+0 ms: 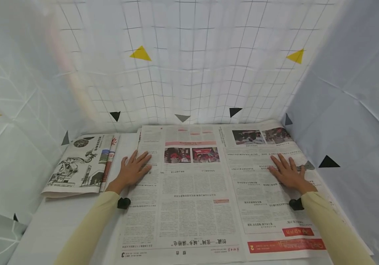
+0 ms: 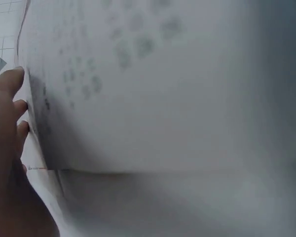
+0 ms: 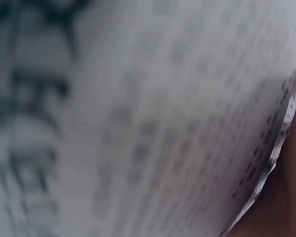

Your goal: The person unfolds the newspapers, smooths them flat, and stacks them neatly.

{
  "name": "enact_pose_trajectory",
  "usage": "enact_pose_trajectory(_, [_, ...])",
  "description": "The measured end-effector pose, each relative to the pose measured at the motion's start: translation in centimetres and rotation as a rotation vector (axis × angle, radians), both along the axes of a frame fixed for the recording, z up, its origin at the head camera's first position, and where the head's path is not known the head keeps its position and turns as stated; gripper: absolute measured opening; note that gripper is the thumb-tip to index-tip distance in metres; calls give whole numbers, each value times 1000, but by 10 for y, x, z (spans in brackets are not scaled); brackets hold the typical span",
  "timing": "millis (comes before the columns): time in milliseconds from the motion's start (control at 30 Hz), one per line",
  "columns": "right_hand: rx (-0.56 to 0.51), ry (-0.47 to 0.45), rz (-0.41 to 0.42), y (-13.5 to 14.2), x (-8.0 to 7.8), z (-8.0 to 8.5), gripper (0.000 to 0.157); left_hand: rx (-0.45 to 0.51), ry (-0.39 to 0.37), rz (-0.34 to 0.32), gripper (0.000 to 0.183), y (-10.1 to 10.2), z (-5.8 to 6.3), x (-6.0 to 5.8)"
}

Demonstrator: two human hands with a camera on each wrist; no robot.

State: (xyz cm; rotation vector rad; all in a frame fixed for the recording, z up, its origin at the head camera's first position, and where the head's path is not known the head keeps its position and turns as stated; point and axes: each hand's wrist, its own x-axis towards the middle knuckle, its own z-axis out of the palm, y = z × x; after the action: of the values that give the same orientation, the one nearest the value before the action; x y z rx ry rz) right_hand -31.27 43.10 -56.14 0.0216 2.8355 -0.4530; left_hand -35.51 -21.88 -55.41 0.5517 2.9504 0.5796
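A newspaper (image 1: 194, 184) lies spread open, its print upside down to me, with a fold running between its two pages. My left hand (image 1: 131, 171) rests on the left page near its outer margin, fingers spread. On the right page lies my right hand (image 1: 288, 175), its fingers also spread. The left wrist view has printed paper (image 2: 113, 98) close up and blurred, with the left hand (image 2: 10, 128) along its edge. Blurred print (image 3: 163, 128) fills most of the right wrist view, and part of the right hand (image 3: 281, 182) shows at the paper's edge.
Folded newspapers (image 1: 76, 165) lie in a small stack on the white table (image 1: 66, 217) to the left. A white grid-patterned sheet (image 1: 189, 73) hangs behind. Pale sheets (image 1: 358, 110) close in the sides, the right one next to the open newspaper.
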Motion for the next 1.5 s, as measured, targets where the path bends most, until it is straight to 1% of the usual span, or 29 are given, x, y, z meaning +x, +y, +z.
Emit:
enact_pose_trajectory(167, [21,12,-73,-13,6,9,89,-7,-54,23,65,-2,-2,3])
enact_pose_trajectory(233, [20,5,-105,-17,8,14,90,-30,-71,29,68,-4,-5,3])
enact_pose_trajectory(400, [41,-35,-111,-23,5,24,89,-84,-87,35,72,-8,-14,0])
enact_pose_trajectory(500, [38,-65,-125,-28,5,27,86,-81,-91,34,73,-10,-18,-1])
enact_pose_trajectory(633, [45,-103,-163,-53,4,35,76,-70,-102,33,73,-10,-19,-1])
enact_pose_trajectory(733, [62,-113,-140,-79,1,42,73,-75,-105,39,74,-11,-17,2])
enact_pose_trajectory(867, [74,-137,-50,-110,-1,48,75,-84,-94,48,73,-13,-12,4])
enact_pose_trajectory(967, [86,-151,-15,-122,0,50,75,-83,-86,51,72,-14,-8,6])
enact_pose_trajectory(1067, [94,-142,-15,-124,0,46,77,-90,-83,61,71,-16,-3,8])
enact_pose_trajectory(1167, [99,-129,-23,-124,-1,40,79,-95,-67,71,70,-16,1,11])
enact_pose_trajectory(1233, [104,-130,-32,-125,0,37,80,-79,-46,71,68,-15,3,13])
enact_pose_trajectory(1367, [105,-139,-44,-125,3,36,80,-59,8,58,66,-14,2,16])
enact_pose_trajectory(1433, [107,-137,-37,-124,5,35,79,-51,50,77,65,-17,3,17])
enact_pose_trajectory(1500, [110,-132,-27,-124,7,35,79,-48,100,123,64,-22,5,18])
